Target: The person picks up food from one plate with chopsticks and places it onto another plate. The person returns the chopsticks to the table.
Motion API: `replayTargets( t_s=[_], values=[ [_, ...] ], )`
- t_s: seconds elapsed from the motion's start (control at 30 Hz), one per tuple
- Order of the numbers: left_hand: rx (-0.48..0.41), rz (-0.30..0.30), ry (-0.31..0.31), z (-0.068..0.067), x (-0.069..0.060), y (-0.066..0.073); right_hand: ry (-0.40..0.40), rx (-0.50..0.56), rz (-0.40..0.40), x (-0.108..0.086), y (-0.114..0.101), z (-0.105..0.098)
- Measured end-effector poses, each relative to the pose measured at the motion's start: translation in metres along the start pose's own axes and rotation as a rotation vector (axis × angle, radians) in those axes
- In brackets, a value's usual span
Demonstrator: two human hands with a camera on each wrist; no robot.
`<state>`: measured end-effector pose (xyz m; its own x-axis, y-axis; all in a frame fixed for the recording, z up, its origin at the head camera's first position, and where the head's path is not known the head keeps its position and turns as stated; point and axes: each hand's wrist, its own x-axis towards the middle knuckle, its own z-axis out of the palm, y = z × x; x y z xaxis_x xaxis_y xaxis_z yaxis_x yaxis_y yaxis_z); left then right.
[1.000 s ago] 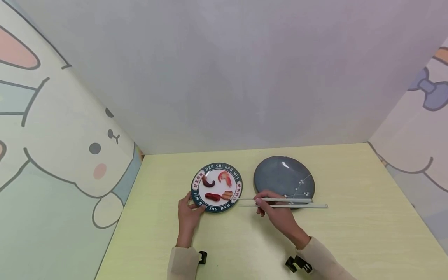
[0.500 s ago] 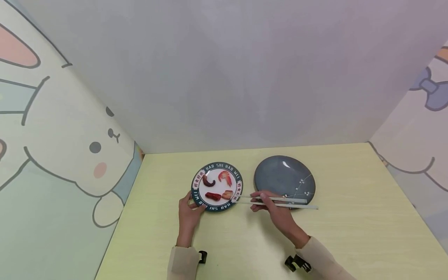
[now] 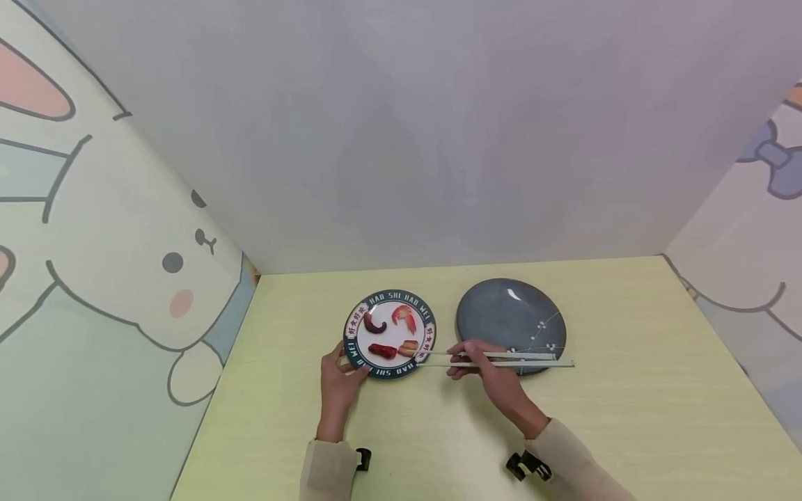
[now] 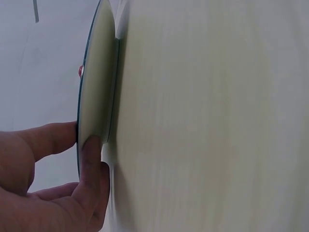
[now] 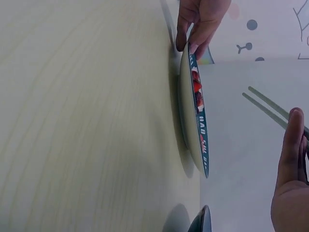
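My left hand (image 3: 339,385) grips the lower left rim of a round plate (image 3: 389,374) with a dark lettered border; in the left wrist view, the hand (image 4: 58,183) pinches the rim of the plate (image 4: 99,82). On it lie a dark curled piece (image 3: 374,324), a shrimp piece (image 3: 404,319), a red piece (image 3: 382,351) and a tan piece (image 3: 407,348). My right hand (image 3: 495,379) holds two pale chopsticks (image 3: 526,363), their tips over the plate's lower right, by the tan piece. In the right wrist view, the chopsticks (image 5: 268,106) stand slightly apart. Whether they touch food, I cannot tell.
A grey-blue plate (image 3: 501,316) with a blossom pattern lies right of the lettered plate, partly under the right hand and chopsticks. The pale wooden table (image 3: 639,362) meets a plain wall (image 3: 457,139) behind; cartoon drawings cover the side walls.
The right hand and chopsticks have shifted slightly left, and the chopstick tips have moved onto the lettered plate's lower right. The left hand keeps its grip on the rim.
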<state>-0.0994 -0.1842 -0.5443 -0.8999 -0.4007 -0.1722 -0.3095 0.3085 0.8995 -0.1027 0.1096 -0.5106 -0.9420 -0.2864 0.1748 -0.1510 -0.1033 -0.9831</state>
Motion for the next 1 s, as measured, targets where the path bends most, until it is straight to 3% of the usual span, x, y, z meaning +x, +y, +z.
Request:
replayTargets(
  t_s=[0.3,0.37,0.5,0.6,0.9,1.0],
  values=[
    [-0.001,0.008,-0.001,0.000,0.000,-0.001,0.194,-0.082,0.107,0.010,0.003,0.009],
    [-0.002,0.004,0.000,0.000,0.000,-0.001,0.191,-0.077,0.090,0.012,0.005,0.009],
    [0.001,-0.002,-0.002,0.000,0.000,-0.001,0.106,-0.018,-0.005,0.015,0.009,0.010],
    [0.006,-0.001,0.001,0.000,0.000,-0.001,0.066,-0.008,-0.030,0.016,0.010,0.011],
    [0.007,-0.017,0.006,0.000,-0.001,0.001,0.058,0.042,0.081,0.016,0.013,0.013],
    [0.012,-0.028,0.005,0.000,-0.002,0.002,0.103,0.031,0.090,0.018,0.016,0.015]
  ],
)
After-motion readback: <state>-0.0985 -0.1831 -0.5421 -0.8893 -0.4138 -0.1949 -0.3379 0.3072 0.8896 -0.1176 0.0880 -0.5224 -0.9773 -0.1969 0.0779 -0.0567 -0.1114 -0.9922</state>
